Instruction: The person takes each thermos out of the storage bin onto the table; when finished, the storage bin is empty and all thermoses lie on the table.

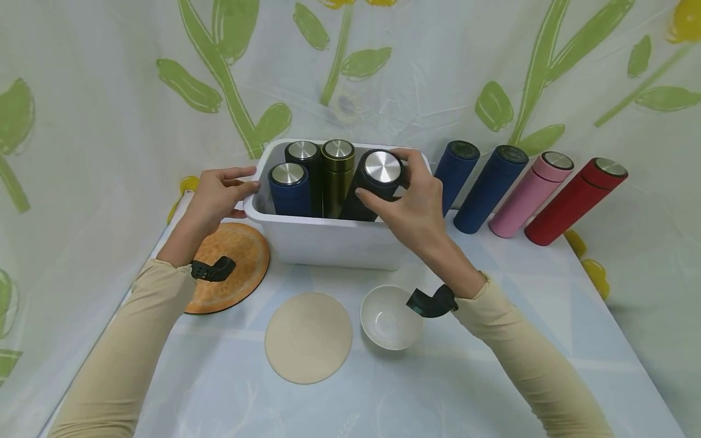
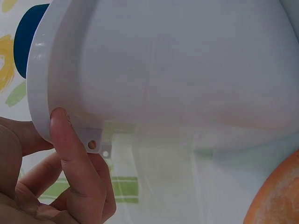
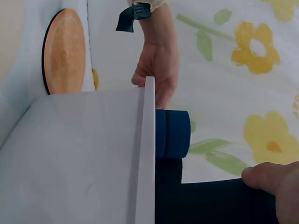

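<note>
A white plastic bin [image 1: 328, 246] stands on the table. My left hand [image 1: 212, 198] pinches its left rim, with fingers on both sides of the edge in the left wrist view. My right hand [image 1: 418, 204] grips a black thermos bottle [image 1: 383, 167] near its silver-topped lid. That bottle leans in the right part of the bin, its lower end hidden by the front wall. Left of it inside stand a blue thermos [image 1: 290, 198], a dark thermos [image 1: 303, 151] and an olive-gold thermos [image 1: 338, 176].
Right of the bin stand two blue thermoses [image 1: 460, 164], a pink one [image 1: 528, 198] and a red one [image 1: 575, 201]. In front lie a beige disc [image 1: 308, 337] and a white bowl [image 1: 390, 319]. An orange-brown round mat [image 1: 241, 267] is under my left forearm.
</note>
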The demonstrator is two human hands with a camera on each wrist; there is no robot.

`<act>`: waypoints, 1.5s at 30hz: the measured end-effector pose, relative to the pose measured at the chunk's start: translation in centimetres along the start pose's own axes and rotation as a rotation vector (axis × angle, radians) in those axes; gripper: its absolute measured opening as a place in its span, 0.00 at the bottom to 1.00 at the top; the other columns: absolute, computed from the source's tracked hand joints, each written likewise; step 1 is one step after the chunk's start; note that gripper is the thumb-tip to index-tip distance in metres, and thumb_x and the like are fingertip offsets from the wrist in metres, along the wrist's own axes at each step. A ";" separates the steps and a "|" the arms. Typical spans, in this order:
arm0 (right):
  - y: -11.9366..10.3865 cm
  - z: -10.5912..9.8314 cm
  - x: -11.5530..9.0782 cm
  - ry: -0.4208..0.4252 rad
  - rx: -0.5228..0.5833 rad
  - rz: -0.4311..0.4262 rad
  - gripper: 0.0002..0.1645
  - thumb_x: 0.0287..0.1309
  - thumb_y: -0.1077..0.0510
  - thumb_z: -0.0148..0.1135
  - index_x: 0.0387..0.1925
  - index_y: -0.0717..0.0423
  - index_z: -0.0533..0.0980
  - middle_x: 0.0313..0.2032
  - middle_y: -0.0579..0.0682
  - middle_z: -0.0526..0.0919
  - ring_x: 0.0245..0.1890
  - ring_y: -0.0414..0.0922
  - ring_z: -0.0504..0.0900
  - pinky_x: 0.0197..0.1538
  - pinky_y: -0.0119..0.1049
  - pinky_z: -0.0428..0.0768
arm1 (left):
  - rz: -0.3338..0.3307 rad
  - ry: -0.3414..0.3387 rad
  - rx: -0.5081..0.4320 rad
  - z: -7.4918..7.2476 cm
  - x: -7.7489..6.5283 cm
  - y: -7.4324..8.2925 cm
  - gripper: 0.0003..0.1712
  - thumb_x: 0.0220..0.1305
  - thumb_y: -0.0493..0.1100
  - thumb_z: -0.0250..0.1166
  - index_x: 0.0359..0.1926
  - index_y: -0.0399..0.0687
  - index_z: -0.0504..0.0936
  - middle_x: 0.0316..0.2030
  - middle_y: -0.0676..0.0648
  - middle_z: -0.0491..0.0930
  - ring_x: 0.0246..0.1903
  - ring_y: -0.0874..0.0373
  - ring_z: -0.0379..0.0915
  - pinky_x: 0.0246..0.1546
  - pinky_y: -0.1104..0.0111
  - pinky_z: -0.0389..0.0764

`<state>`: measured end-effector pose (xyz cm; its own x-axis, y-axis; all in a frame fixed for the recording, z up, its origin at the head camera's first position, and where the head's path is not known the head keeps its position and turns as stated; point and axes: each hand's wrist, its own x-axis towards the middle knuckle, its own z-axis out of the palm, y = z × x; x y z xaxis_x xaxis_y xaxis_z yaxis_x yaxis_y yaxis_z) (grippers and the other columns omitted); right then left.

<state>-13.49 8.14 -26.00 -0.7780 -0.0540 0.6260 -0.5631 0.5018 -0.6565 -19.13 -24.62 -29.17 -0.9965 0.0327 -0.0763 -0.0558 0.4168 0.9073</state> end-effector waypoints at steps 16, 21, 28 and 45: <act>-1.8 -4.4 0.2 0.107 -0.012 -0.139 0.38 0.44 0.61 0.82 0.57 0.65 0.73 0.45 0.52 0.85 0.41 0.42 0.85 0.41 0.28 0.83 | 0.000 -0.004 -0.007 0.0 -0.1 0.0 0.30 0.73 0.47 0.62 0.73 0.49 0.69 0.63 0.36 0.73 0.51 0.52 0.76 0.31 0.68 0.85; -2.8 -5.5 0.4 0.122 -0.025 -0.113 0.38 0.43 0.61 0.82 0.57 0.62 0.74 0.44 0.49 0.86 0.40 0.40 0.85 0.41 0.28 0.83 | -0.007 -0.003 -0.004 0.1 0.0 0.0 0.31 0.73 0.47 0.62 0.73 0.50 0.68 0.64 0.37 0.72 0.53 0.51 0.76 0.31 0.68 0.85; -3.9 -7.1 0.3 0.168 -0.050 -0.085 0.39 0.42 0.62 0.82 0.58 0.57 0.75 0.46 0.48 0.86 0.42 0.42 0.86 0.42 0.28 0.83 | -0.005 -0.008 -0.003 0.0 0.0 0.0 0.31 0.73 0.48 0.62 0.73 0.50 0.68 0.64 0.37 0.72 0.51 0.53 0.76 0.30 0.68 0.85; -5.9 -12.0 -0.2 0.288 -0.014 -0.164 0.35 0.41 0.68 0.79 0.54 0.59 0.76 0.43 0.56 0.86 0.39 0.46 0.87 0.38 0.28 0.84 | -0.018 -0.020 -0.006 -0.2 0.1 -0.1 0.32 0.72 0.48 0.62 0.74 0.51 0.67 0.64 0.37 0.71 0.54 0.51 0.74 0.31 0.67 0.85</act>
<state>-6.65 15.54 -17.21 -0.5656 0.1102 0.8173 -0.6686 0.5188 -0.5327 -19.21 -24.83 -29.14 -0.9940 0.0430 -0.1007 -0.0741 0.4120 0.9081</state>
